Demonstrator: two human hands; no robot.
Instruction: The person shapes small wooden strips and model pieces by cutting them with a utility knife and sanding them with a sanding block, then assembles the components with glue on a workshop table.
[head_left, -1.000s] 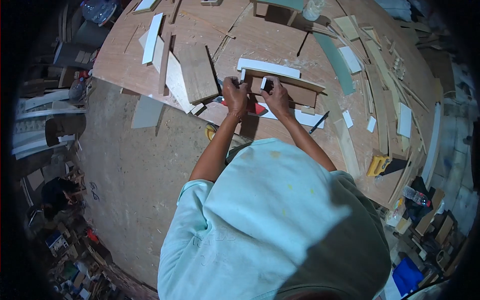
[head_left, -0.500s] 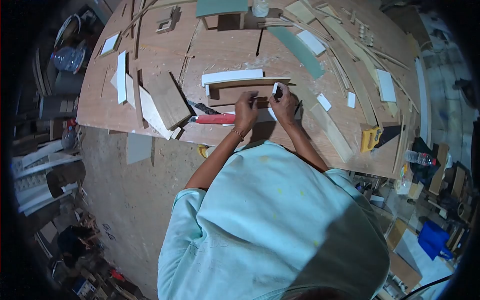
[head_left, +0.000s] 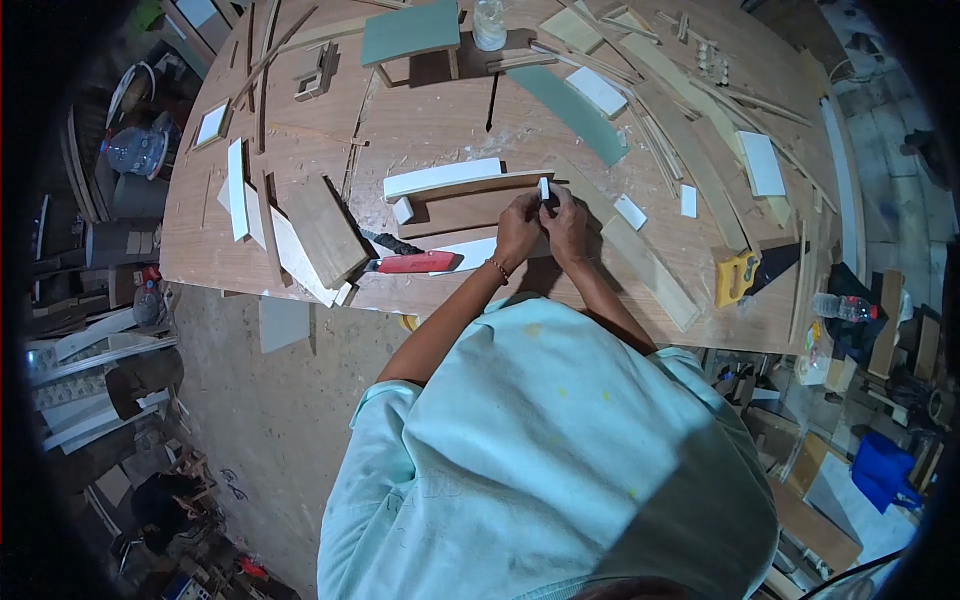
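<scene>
Both my hands meet at the right end of a small wooden frame. My right hand (head_left: 567, 230) pinches a small white block (head_left: 544, 189), which stands upright at the end of the thin wooden strip (head_left: 480, 188). Beside it, my left hand (head_left: 519, 232) has its fingers curled in close to the block's base; what they grip is hidden. A white strip (head_left: 440, 179) runs along the frame's far side, and another white block (head_left: 403, 210) sits at its left end. A red-handled cutter knife (head_left: 416, 262) lies left of my left wrist, partly over a white strip (head_left: 470, 252).
A thick wooden board (head_left: 325, 232) lies on the left. On the right are a yellow-handled saw (head_left: 736, 278) and a long wood slat (head_left: 650, 265). Farther back stand a green-topped piece (head_left: 410, 35) and a jar (head_left: 489, 25), with several offcuts around the wooden table (head_left: 420, 120).
My right hand has brought the white block to the frame's right end, and my left hand has moved right to join it. The view has shifted slightly.
</scene>
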